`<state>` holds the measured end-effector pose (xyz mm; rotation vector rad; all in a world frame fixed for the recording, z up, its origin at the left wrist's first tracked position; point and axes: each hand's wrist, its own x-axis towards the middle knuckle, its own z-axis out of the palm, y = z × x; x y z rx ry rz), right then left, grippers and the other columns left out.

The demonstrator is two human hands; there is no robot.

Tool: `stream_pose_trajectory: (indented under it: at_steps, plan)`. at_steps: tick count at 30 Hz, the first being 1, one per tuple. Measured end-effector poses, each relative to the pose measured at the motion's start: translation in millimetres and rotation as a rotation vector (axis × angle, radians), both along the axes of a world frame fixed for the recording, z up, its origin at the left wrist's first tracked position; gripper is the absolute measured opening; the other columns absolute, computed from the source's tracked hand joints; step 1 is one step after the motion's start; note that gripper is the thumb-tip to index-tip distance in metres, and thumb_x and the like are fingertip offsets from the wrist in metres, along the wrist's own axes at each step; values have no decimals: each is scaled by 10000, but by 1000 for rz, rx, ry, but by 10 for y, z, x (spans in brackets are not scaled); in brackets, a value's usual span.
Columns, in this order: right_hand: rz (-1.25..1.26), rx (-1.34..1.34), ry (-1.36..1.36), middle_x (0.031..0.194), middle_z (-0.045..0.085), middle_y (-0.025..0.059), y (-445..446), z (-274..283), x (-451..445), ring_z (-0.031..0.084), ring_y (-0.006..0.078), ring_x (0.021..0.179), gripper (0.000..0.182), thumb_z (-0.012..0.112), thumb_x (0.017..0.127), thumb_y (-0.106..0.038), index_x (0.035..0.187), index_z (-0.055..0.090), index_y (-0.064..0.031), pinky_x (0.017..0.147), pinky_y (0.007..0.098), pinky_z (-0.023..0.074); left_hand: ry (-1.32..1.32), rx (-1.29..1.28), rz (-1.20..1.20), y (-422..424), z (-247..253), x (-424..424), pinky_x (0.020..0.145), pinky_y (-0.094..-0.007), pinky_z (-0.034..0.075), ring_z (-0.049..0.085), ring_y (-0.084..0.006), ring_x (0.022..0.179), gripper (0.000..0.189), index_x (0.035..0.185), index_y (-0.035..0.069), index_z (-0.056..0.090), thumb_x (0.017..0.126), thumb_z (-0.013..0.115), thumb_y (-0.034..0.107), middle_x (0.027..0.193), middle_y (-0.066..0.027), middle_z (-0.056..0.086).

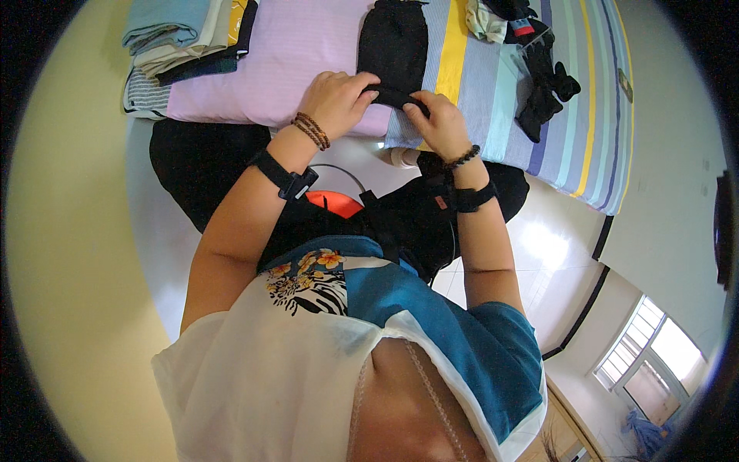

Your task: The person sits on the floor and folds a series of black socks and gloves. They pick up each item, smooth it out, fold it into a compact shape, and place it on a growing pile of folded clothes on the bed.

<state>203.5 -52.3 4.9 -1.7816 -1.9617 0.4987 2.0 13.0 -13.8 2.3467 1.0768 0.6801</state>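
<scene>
A black cloth item [394,49], maybe a garment, lies lengthwise on the bed, across the edge of a pink cloth [300,52] and a striped bed sheet [496,75]. Its near end is turned over into a narrow fold. My left hand [342,99] pinches the left corner of that fold between thumb and fingers. At the right corner, my right hand [441,122] grips the fold the same way. Both hands rest close to the bed's near edge.
Folded clothes [173,34] are stacked at the upper left, over a striped grey cloth [147,92]. To the right lie crumpled black items [540,104] and a light patterned cloth [486,22]. My black-clad legs [202,167] are against the bed's near side.
</scene>
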Motion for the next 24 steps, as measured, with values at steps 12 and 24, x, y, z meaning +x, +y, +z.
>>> stream_pose_trajectory:
  at_steps: [12,24]
  plan:
    - [28,436,-171,892,580,52,103,-208,-119,541,251,828,220,665,717,-205,902,603,-105,740,363,428,18,320,-37,-85,-17,67,780,-368,417,540,-231,911,202,895,90,630,743,629,222,984,-55,576]
    - [-22,-47,76,716,629,82,189,-15,11,594,262,676,169,574,812,-247,880,615,-97,705,402,425,215,-53,153,-21,223,95,717,-370,388,568,-221,820,157,869,104,650,783,605,226,854,-9,626]
